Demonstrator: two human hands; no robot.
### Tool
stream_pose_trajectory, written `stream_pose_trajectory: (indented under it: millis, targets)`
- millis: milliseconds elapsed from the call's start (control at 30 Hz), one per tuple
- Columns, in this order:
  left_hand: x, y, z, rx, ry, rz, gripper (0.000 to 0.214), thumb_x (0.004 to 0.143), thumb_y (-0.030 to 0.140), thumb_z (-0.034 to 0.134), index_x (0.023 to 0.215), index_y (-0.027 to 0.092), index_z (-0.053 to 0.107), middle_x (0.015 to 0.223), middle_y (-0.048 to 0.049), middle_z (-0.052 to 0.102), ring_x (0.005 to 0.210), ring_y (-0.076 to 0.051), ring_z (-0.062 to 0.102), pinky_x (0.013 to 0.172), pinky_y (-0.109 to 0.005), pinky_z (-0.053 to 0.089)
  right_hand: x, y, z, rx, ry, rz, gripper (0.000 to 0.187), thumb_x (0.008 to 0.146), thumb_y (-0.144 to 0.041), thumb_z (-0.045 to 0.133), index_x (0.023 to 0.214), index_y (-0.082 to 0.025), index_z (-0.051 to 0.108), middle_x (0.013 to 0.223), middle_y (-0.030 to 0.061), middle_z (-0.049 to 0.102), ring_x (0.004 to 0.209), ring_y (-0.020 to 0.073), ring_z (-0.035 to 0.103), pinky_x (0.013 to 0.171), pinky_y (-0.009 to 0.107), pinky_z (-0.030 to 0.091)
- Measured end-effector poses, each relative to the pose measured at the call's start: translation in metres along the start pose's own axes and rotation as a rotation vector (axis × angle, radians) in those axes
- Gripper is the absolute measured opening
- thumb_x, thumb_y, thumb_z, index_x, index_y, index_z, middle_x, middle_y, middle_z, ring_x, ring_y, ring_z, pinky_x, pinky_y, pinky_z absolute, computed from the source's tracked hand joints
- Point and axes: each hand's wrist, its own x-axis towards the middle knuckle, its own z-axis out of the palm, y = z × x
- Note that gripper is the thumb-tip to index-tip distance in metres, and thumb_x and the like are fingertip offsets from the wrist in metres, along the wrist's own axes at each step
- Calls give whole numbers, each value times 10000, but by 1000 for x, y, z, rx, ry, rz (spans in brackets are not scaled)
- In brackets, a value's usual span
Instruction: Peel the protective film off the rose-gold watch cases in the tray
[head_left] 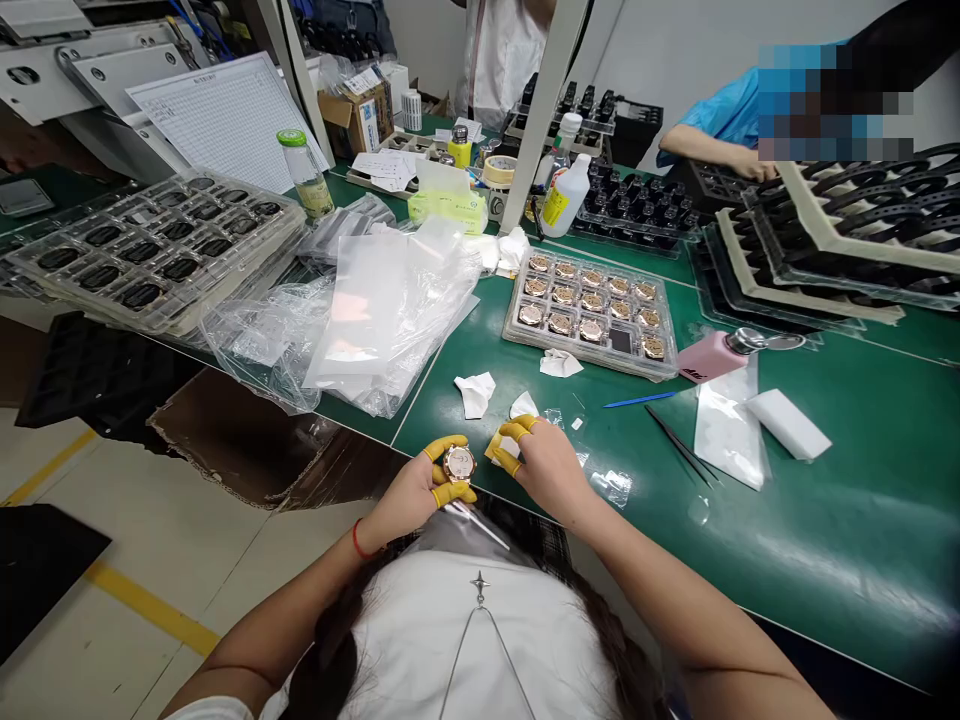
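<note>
At the table's near edge my left hand (416, 490) is closed on a round gold-rimmed watch case (459, 463), its pale face turned up. Yellow finger cots cover several fingertips on both hands. My right hand (544, 465) is just to the right, fingers bent together at a small pale, yellow-edged piece (493, 447); what it is stays partly hidden. White crumpled wipes (475, 395) lie just beyond the hands. A clear tray (592, 310) holds rows of similar watch cases, with one dark slot in its front row.
Right of my hands lie black tweezers (679, 442), a blue stick (639, 399), a white block (789, 424) and a pink bottle (712, 356). Plastic bags (405, 310) and stacked trays (157, 250) occupy the left. A co-worker's arm (705, 148) is at the far right.
</note>
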Motion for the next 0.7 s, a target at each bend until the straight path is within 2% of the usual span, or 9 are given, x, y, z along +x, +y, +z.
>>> stream_pose_trajectory:
  millis: [100, 167, 233, 367, 433, 500, 567, 633, 700]
  targets:
    - [1, -25, -4, 14, 18, -25, 680, 740, 313, 704, 1306, 179, 352, 744, -9, 653, 654, -171, 678, 661, -314, 551, -1, 11, 8, -241, -101, 45, 251, 793, -259, 630, 1003, -121, 633, 964, 158, 600, 881, 282, 554, 711, 360, 416]
    - [4, -36, -5, 20, 34, 2, 673, 735, 323, 704, 1298, 190, 360, 754, -7, 650, 645, -169, 678, 641, -304, 550, -1, 14, 12, -259, -88, 50, 339, 781, -251, 650, 1084, -107, 600, 1005, 160, 579, 884, 270, 550, 708, 347, 418]
    - [8, -41, -6, 25, 40, 18, 667, 737, 320, 701, 1297, 193, 363, 762, -8, 653, 647, -167, 681, 645, -301, 550, 0, 13, 12, -231, -56, 32, 342, 765, -235, 669, 1078, -119, 597, 1000, 142, 572, 881, 254, 540, 710, 333, 415]
    - [13, -39, -5, 50, 20, 31, 672, 746, 312, 695, 1306, 172, 350, 691, -5, 665, 644, -179, 686, 654, -314, 555, 0, 12, 5, -181, -41, -54, 83, 768, -233, 666, 799, -161, 638, 866, 93, 582, 844, 232, 515, 691, 319, 396]
    - [15, -38, -4, 53, 11, 32, 672, 748, 306, 693, 1307, 166, 348, 675, -9, 674, 634, -182, 686, 650, -323, 560, -1, 13, 2, -101, -60, -76, 178, 815, -256, 615, 663, -164, 618, 801, 85, 579, 801, 213, 515, 676, 313, 396]
    - [15, -38, -4, 58, 16, 25, 670, 750, 296, 690, 1309, 164, 345, 673, -16, 682, 634, -184, 687, 642, -322, 561, -3, 15, 0, 79, -71, -86, 252, 865, -272, 541, 651, -169, 625, 775, 69, 578, 747, 184, 523, 660, 300, 409]
    - [15, -40, -4, 75, 25, 19, 660, 756, 288, 683, 1311, 164, 347, 673, -20, 687, 641, -187, 690, 634, -313, 559, -7, 16, 2, 296, -37, -71, 223, 885, -269, 493, 752, -185, 652, 787, 48, 591, 724, 165, 537, 652, 290, 427]
    - [15, -41, -4, 92, 34, 26, 647, 761, 279, 676, 1310, 171, 351, 676, -19, 688, 650, -191, 693, 638, -311, 558, -10, 14, 9, 462, 40, -26, 171, 872, -262, 497, 946, -206, 641, 839, 35, 618, 736, 163, 558, 667, 296, 449]
    - [15, -42, -4, 104, 32, 39, 635, 763, 266, 671, 1307, 179, 356, 671, -13, 687, 664, -194, 696, 652, -314, 557, -14, 12, 19, 539, 112, 23, 301, 853, -256, 515, 1150, -222, 550, 900, 37, 639, 744, 168, 576, 675, 311, 470]
